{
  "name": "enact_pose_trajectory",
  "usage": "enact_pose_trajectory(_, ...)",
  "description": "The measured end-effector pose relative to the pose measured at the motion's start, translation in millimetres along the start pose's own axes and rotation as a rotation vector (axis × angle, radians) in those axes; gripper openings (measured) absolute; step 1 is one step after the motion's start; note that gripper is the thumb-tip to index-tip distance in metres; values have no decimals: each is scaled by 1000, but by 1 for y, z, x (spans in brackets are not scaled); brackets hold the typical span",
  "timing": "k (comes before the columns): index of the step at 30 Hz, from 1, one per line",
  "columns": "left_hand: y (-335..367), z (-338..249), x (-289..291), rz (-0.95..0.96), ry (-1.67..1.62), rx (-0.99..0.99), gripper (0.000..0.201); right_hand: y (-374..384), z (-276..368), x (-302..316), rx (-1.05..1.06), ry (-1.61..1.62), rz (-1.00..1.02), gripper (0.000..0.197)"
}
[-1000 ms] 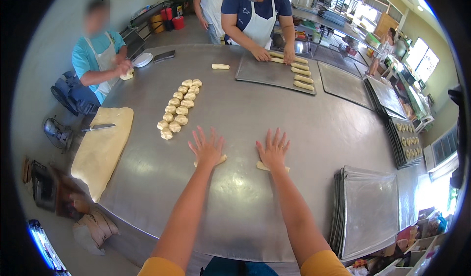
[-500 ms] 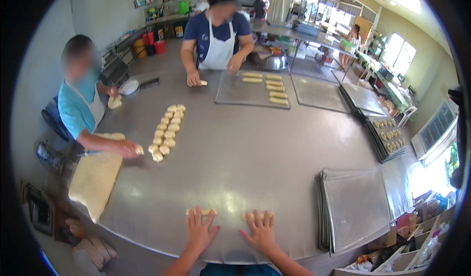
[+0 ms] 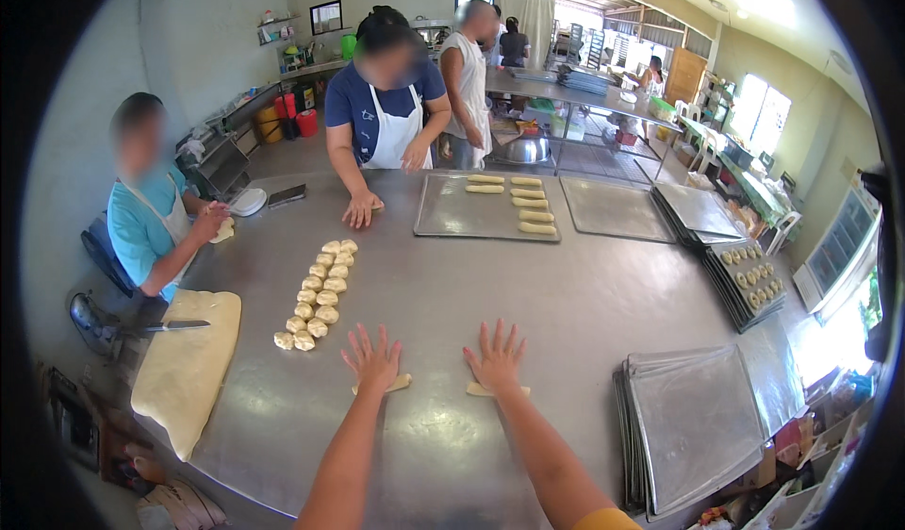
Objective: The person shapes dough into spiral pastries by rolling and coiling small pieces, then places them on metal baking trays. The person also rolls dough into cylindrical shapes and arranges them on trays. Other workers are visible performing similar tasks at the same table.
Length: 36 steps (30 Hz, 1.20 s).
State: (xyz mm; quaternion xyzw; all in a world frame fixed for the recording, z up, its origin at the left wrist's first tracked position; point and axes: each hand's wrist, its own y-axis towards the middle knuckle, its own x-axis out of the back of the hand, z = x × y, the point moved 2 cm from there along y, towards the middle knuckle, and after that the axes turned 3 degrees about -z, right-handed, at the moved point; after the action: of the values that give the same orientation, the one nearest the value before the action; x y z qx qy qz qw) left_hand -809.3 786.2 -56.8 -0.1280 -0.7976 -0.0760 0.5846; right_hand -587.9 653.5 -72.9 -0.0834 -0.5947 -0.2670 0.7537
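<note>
My left hand [image 3: 375, 360] is open, fingers spread. Its heel and wrist press over a short dough rope [image 3: 400, 382], whose ends stick out on both sides. To its right, my right hand [image 3: 496, 358] is open too, fingers fanned out. Under its wrist lies a second dough rope [image 3: 479, 389], partly hidden. Both palms rest on the metal table [image 3: 434, 294]. Left of my left hand, several dough balls [image 3: 326, 298] stand in two touching rows. Across the table, a co-worker's hand [image 3: 361, 209] presses on a small dough piece, mostly covered.
A dough slab [image 3: 193, 356] with a knife [image 3: 177, 325] on it lies at the left, before a co-worker in teal [image 3: 151, 223] holding dough. Beyond is a tray [image 3: 443, 211] with several dough ropes [image 3: 530, 205]. Stacked trays [image 3: 698, 426] stand at the near right.
Both my hands have slid forward, so the dough ropes now sit under my wrists. A dough ball has joined the rows' near end. The left co-worker's arm has drawn back; the far one leans over.
</note>
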Motion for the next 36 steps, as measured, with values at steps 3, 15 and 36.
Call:
enact_pose_trajectory(3, -32, 0, 3, 8, 54, -20, 70, -27, 4, 15, -38, -17, 98, 83)
enact_pose_trajectory(15, -254, 17, 37, 118, 20, -216, 65, -252, 20, 92, 234, 29, 179, 77)
enact_pose_trajectory(36, -161, -131, -64, -3, -33, -545, 58, -124, -39, 26, 69, 26, 43, 69)
